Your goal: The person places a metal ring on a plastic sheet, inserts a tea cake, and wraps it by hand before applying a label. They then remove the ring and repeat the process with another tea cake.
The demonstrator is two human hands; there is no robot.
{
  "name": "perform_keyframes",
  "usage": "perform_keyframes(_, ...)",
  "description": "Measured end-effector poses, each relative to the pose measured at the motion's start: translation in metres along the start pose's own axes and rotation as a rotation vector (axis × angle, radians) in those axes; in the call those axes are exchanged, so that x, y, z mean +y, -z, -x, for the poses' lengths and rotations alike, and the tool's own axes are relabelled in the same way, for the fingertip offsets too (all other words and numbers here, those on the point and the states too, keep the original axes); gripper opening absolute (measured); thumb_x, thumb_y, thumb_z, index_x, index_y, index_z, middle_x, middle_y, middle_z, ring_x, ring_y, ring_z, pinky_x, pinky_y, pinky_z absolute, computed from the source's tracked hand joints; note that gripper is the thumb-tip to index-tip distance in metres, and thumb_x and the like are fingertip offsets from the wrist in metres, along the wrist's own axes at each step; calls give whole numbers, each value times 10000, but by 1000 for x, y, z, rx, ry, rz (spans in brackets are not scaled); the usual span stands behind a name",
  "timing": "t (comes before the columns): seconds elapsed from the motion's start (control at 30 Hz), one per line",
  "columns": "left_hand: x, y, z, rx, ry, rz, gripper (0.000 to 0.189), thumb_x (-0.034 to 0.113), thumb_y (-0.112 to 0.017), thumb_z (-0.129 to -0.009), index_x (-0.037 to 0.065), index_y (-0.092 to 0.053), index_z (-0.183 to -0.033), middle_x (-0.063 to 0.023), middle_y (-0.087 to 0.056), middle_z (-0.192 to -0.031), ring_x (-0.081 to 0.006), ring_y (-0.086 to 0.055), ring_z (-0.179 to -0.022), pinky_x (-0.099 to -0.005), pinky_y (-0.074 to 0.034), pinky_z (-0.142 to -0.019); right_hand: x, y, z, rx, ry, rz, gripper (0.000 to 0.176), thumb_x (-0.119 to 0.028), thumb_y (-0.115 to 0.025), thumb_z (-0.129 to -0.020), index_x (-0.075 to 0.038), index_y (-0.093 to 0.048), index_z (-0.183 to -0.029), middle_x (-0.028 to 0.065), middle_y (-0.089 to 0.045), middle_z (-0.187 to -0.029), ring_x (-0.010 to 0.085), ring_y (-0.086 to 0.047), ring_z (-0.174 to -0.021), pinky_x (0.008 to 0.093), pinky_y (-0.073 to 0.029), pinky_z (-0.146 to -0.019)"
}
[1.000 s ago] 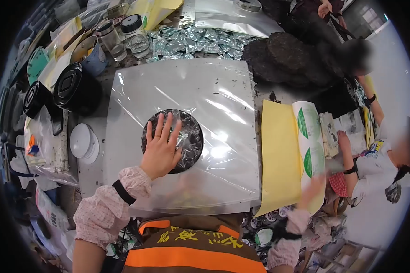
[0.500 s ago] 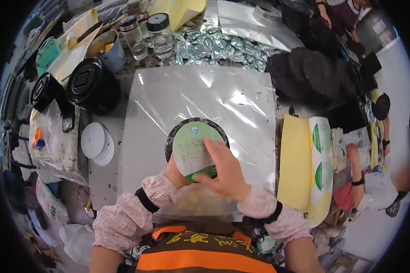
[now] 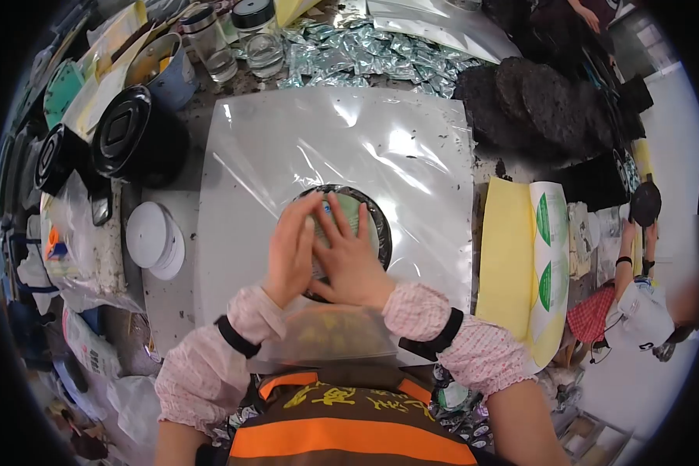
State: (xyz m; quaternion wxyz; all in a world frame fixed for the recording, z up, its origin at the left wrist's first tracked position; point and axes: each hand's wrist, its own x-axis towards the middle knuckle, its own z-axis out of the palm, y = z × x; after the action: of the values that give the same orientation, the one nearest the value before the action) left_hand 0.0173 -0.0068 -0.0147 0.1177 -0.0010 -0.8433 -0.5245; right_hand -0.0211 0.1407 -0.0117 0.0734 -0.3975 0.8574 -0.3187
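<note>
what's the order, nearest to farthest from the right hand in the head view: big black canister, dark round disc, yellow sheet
1. Dark round disc, beneath the right hand
2. Yellow sheet, off to the right
3. Big black canister, at the upper left

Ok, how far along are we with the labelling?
The black disc looks film-wrapped, with a green label on it. In hand: the left hand and right hand rest over the label, apparently smoothing it. Likely left: the stacked dark discs, which show no labels.

Two hands, green label, dark disc
</note>
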Motion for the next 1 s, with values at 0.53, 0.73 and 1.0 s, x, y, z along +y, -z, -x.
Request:
perform_keyframes(0.53, 30, 15, 23, -336, -586, -317, 418, 247, -707, -847, 66, -629, -1215, -146, -564, -1363, -341, -538, -1269, -467, -436, -1050, -17, 68, 23, 658, 142, -39, 220, 36, -662, -858, -17, -732, -1060, 159, -728, -945, 270, -726, -825, 316, -560, -707)
perform_keyframes(0.73, -10, 35, 44, 152, 312, 103, 374, 74, -607, -963, 22, -574, -1332, -132, -645, -1202, -238, -624, -1031, -328, -493, -902, 13, 36, 65, 574, -470, -555, 194, -2, -637, -919, 16, -723, -1091, 150, -740, -970, 173, -713, -838, 284, -573, -713)
perform_keyframes(1.0, -15, 237, 107, -12, 609, 142, 435, 67, -574, -981, -41, -507, -1397, -72, -640, -1250, -130, -583, -1130, -276, -464, -979, 14, 26, 80, 384, -472, -547, 259, -8, -646, -917, 24, -685, -1171, 96, -724, -996, 122, -674, -885, 268, -573, -754)
